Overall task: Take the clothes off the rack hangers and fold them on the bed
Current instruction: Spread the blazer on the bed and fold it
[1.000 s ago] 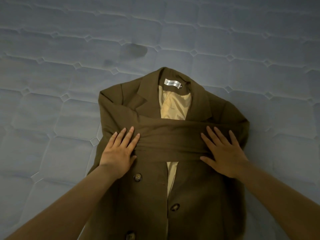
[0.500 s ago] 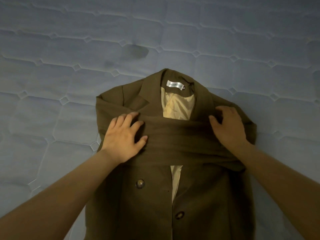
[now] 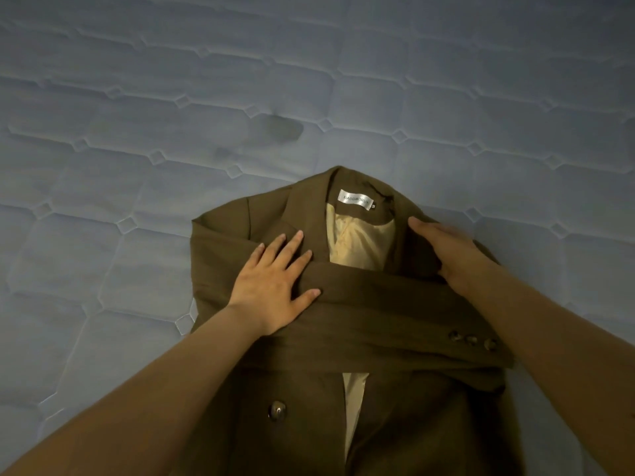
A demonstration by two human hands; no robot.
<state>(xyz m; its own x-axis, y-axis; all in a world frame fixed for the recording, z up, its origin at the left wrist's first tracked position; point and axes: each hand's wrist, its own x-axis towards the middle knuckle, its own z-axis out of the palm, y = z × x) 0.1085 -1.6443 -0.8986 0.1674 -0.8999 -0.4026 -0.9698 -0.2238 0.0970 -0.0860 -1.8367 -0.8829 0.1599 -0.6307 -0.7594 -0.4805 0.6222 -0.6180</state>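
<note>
One garment lies on the bed [image 3: 137,97]: an olive-brown coat [image 3: 309,424] spread face up on the pale blue quilted mattress cover, its collar toward the far side and its hem running off the bottom edge of the view. The coat's long axis runs from the person outward, roughly straight up the frame. Both sleeves are folded across the chest as a broad band from side to side; the upper sleeve [image 3: 395,324] slants slightly down to the right and ends in a cuff with three small buttons [image 3: 471,340]. A white neck label [image 3: 355,199] sits inside the collar, with cream lining [image 3: 360,245] showing below it and again in a narrow strip under the sleeves. A larger front button [image 3: 277,411] shows on the left panel below the sleeve band.

On the mattress cover beyond the collar there is a dark smudge [image 3: 281,128]; nothing else lies near the coat, and only the person's forearms cross over its lower part.

The left hand [image 3: 275,286] rests flat on the coat's left chest, fingers straight and spread, thumb lying on the upper edge of the sleeve band. The right hand [image 3: 446,252] lies on the right shoulder next to the collar, fingers together and bent slightly over the fabric; whether it pinches the cloth or only presses it I cannot tell.
</note>
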